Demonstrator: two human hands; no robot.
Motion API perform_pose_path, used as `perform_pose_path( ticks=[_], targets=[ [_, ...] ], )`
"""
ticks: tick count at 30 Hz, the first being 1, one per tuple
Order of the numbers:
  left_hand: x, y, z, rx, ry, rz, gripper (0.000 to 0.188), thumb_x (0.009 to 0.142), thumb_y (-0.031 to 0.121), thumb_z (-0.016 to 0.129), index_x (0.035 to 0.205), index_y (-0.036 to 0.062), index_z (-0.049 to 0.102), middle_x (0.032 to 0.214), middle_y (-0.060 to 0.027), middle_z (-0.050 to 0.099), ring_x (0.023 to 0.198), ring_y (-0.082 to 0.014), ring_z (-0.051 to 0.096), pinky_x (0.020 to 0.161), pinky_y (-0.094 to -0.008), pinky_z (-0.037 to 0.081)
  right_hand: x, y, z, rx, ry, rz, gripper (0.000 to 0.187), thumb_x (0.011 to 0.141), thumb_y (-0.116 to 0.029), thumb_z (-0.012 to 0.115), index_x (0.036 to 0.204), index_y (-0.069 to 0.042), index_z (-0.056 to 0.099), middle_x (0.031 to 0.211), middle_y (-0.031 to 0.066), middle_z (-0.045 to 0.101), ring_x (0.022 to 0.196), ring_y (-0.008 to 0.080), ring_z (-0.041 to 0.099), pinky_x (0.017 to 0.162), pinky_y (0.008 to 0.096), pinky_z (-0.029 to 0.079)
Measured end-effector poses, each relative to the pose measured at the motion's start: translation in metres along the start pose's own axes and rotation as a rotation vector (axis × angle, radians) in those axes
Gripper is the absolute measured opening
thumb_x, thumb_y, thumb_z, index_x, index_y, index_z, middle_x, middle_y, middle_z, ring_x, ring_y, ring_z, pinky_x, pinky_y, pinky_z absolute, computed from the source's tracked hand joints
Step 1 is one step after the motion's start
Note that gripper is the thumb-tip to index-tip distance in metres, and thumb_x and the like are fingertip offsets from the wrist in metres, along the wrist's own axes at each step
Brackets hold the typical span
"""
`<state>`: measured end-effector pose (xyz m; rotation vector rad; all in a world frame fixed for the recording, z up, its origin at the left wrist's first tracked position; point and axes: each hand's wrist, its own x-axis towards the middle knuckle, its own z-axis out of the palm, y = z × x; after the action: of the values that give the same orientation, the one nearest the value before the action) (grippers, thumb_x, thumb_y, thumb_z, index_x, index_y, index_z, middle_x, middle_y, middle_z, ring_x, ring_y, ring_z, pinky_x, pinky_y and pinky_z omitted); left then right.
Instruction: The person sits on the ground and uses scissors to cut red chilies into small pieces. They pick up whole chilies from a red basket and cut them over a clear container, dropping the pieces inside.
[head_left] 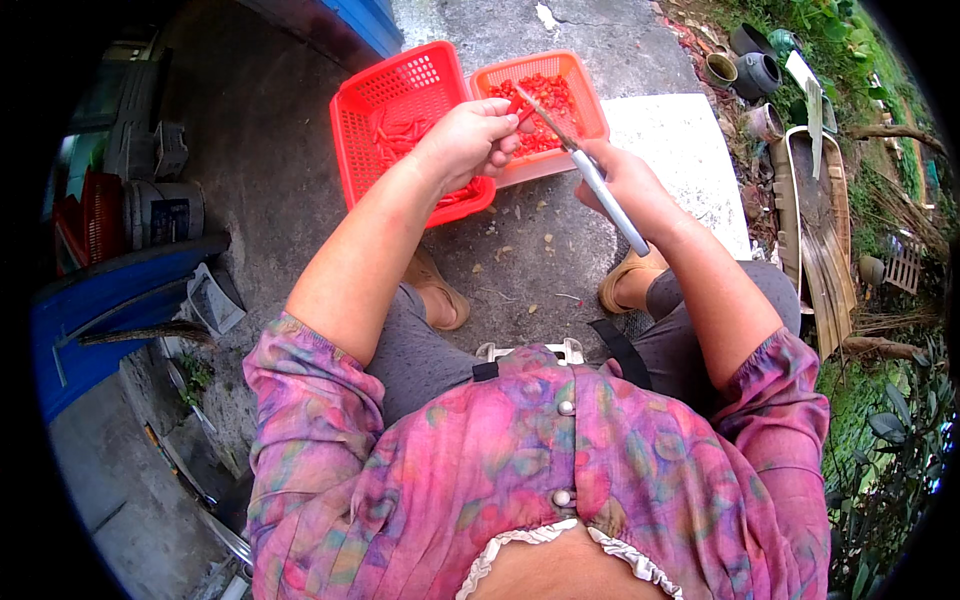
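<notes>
right grip: closed round scissors at near-right corner of orange basket; snip evenly.
left grip: pinching red chili over orange basket's left side; keep clear of blades.
chopped chili: inside orange basket; aim there.

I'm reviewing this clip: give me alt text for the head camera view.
A person's right hand holds pale-handled scissors beside a red chili in the left hand, above an orange basket of chopped red pieces. To its left, a red basket holds longer chilies; both stand on a concrete floor.
</notes>
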<state>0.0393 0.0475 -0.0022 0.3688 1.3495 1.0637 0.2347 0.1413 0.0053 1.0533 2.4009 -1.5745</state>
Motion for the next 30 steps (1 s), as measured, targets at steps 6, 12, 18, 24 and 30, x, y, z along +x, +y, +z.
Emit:
perform_pose_path(
  ticks=[6, 12, 18, 24, 30],
  targets=[
    [-0.003, 0.000, 0.003, 0.090, -0.070, 0.023, 0.016, 0.095, 0.014, 0.044, 0.092, 0.0025, 0.055, 0.060, 0.0024, 0.046, 0.046, -0.0060, 0.040, 0.040, -0.0199, 0.030, -0.001, -0.005, -0.001, -0.052, 0.030, -0.058, 0.038, 0.074, -0.008, 0.065, 0.110, -0.003, 0.056, 0.071, 0.0041, 0.057, 0.067, 0.0118, 0.056, 0.060, 0.0289, 0.046],
    [0.001, 0.002, -0.005, 0.146, -0.066, 0.036, 0.017, 0.096, 0.016, 0.045, 0.087, 0.0042, 0.054, 0.056, 0.0034, 0.044, 0.043, -0.0059, 0.037, 0.038, -0.0197, 0.029, -0.001, -0.011, -0.007, -0.121, 0.013, 0.021, 0.036, 0.072, -0.007, 0.068, 0.107, -0.004, 0.059, 0.067, 0.0024, 0.058, 0.061, 0.0109, 0.056, 0.056, 0.0281, 0.045],
    [0.003, 0.000, -0.007, 0.092, -0.023, 0.022, 0.018, 0.096, 0.018, 0.045, 0.087, 0.0041, 0.054, 0.056, 0.0035, 0.043, 0.043, -0.0061, 0.037, 0.038, -0.0199, 0.029, -0.003, -0.012, -0.006, -0.036, 0.037, 0.039, 0.035, 0.070, -0.008, 0.066, 0.103, -0.003, 0.058, 0.072, 0.0077, 0.061, 0.068, 0.0172, 0.059, 0.061, 0.0316, 0.047],
    [-0.001, 0.001, 0.002, 0.075, -0.001, 0.027, 0.018, 0.095, 0.016, 0.046, 0.088, 0.0024, 0.055, 0.056, 0.0021, 0.045, 0.044, -0.0069, 0.039, 0.039, -0.0194, 0.031, 0.000, 0.005, 0.003, 0.017, 0.049, -0.088, 0.032, 0.066, -0.011, 0.065, 0.095, -0.002, 0.056, 0.076, 0.0160, 0.062, 0.074, 0.0294, 0.063, 0.067, 0.0382, 0.048],
    [-0.001, 0.001, -0.002, 0.147, -0.088, 0.046, 0.018, 0.095, 0.016, 0.046, 0.086, 0.0030, 0.054, 0.055, 0.0018, 0.045, 0.043, -0.0063, 0.038, 0.039, -0.0191, 0.030, -0.004, -0.008, -0.001, -0.028, 0.035, -0.039, 0.032, 0.065, -0.011, 0.066, 0.095, -0.002, 0.060, 0.079, 0.0180, 0.064, 0.076, 0.0288, 0.064, 0.068, 0.0379, 0.048]
  ],
)
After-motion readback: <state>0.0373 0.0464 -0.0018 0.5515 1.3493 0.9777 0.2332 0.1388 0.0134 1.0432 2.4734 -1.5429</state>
